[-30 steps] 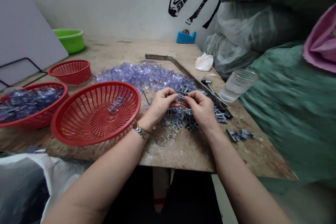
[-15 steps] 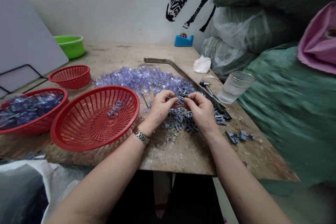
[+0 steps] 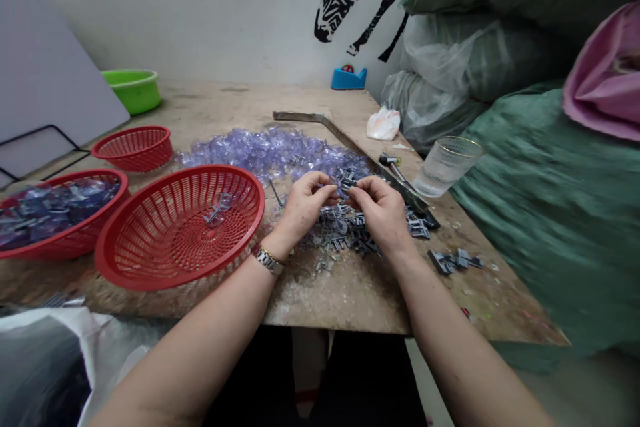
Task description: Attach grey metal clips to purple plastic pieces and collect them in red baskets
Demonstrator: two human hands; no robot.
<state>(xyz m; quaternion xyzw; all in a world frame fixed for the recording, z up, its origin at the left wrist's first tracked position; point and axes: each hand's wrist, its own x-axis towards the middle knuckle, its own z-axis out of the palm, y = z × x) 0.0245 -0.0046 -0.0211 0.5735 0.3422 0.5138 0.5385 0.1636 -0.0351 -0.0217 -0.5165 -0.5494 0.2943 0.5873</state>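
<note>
Fingers (image 3: 361, 199) of right hand (image 3: 385, 215) are pinched, apparently on a small grey plastic part (image 3: 349, 184) facing left, long axis unclear | left hand (image 3: 304, 205) is pinched just beside, contents indiscernible | loose grey pieces (image 3: 358, 235) are heaped below, nearer right hand

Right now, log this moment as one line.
left hand: pinched | right hand: pinched | held: unclear | below: grey parts | beyond: purple pieces
</note>
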